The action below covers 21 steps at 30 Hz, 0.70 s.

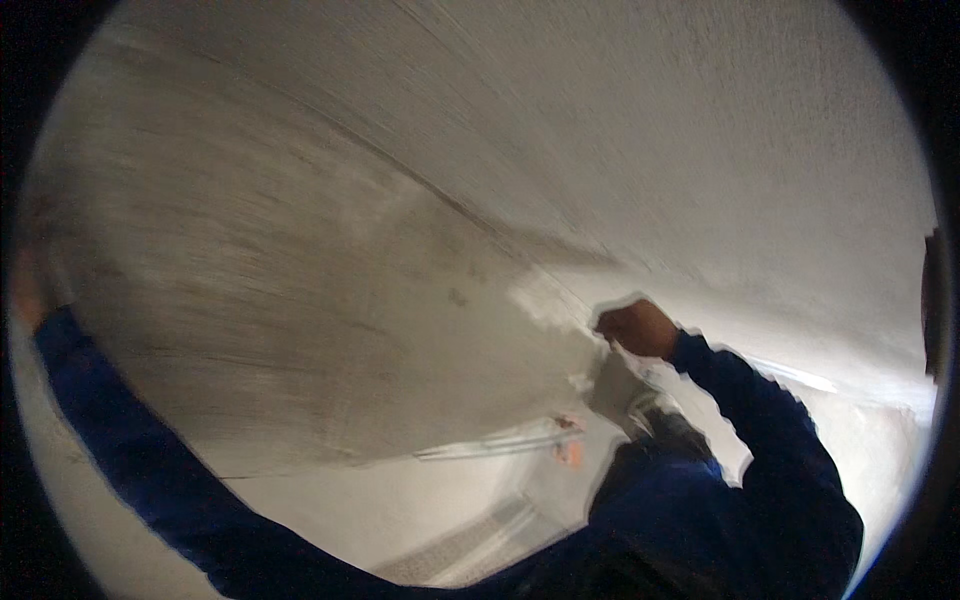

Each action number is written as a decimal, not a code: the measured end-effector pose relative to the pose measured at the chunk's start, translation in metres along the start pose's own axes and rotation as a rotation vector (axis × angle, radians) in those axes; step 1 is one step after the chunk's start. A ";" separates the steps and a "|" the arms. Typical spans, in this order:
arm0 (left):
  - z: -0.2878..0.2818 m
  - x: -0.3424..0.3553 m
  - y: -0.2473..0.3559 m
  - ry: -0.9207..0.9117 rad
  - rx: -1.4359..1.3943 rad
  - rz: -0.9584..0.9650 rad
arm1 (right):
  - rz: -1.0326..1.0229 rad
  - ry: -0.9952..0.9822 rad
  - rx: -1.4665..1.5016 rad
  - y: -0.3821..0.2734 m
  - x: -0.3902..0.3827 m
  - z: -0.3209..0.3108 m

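Observation:
My left arm reaches out to the far left, and my left hand (28,288) is smeared by motion at the picture's rim, beside a grey-brown plastered surface (300,270). Whether it holds anything does not show. Right of the middle, my right hand (638,328) is closed, knuckles up, close to a pale whitish patch (545,300) on that surface. Just below this hand is a flat grey piece (615,388); whether the fingers grip it I cannot tell. Both arms wear dark blue sleeves.
A long crease divides the brownish surface from a paler grey one (700,130) above. Lower down are a long thin pale strip (490,446) and a small orange item (568,452). Toward the right runs a bright strip (790,374). Something dark (931,305) stands at the right rim.

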<state>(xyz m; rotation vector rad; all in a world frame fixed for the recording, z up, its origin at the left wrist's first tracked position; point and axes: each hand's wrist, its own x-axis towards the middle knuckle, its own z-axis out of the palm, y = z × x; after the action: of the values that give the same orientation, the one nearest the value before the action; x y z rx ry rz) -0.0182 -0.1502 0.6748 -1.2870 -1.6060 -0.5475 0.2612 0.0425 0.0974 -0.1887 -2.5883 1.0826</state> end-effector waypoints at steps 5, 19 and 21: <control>-0.054 0.060 -0.017 0.099 0.260 0.032 | 0.047 -0.145 -0.075 -0.025 0.051 0.013; -0.049 0.188 0.005 0.194 0.644 0.328 | -0.303 -0.097 -0.154 -0.063 0.154 -0.034; -0.043 0.198 0.005 0.186 0.633 0.219 | -0.299 -0.096 -0.166 -0.073 0.164 -0.048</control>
<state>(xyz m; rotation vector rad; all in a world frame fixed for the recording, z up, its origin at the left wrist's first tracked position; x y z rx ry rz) 0.0090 -0.0888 0.8659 -0.8829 -1.3098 -0.0062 0.1248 0.0635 0.2212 0.2114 -2.6800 0.7891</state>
